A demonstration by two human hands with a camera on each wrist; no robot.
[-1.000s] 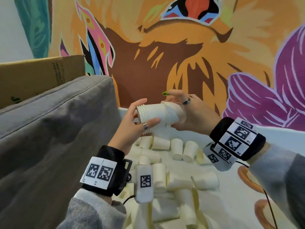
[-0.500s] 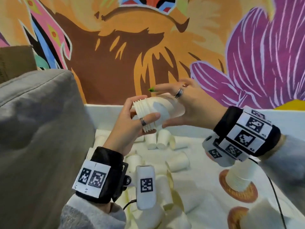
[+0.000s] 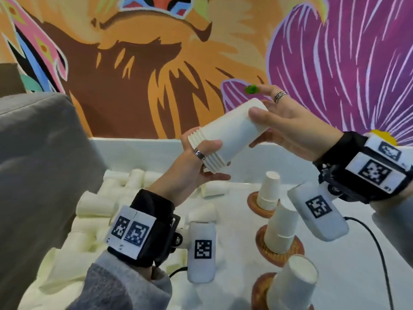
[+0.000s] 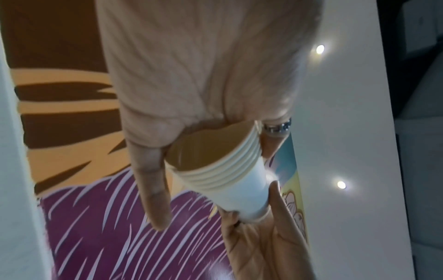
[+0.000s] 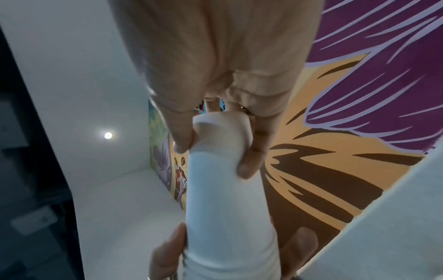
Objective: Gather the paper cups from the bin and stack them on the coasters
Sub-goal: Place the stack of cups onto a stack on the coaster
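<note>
Bright, soft-blurred, wide-angle edge warping

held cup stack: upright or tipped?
Tipped, close to horizontal. The nested cup stack slants mouth-end down to the left hand, closed base up toward the right hand; both grip it in the air.

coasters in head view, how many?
3, in a row right of the bin: far coaster, middle coaster, near coaster. Each holds a cup stack; more may sit below frame.

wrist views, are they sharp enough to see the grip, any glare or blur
Left wrist view: soft, ceiling spotlights flare, yet the stack of cups shows its nested rims clearly. Right wrist view: dimmer, the stack smeared by blur, fingers on its closed end still readable.
</note>
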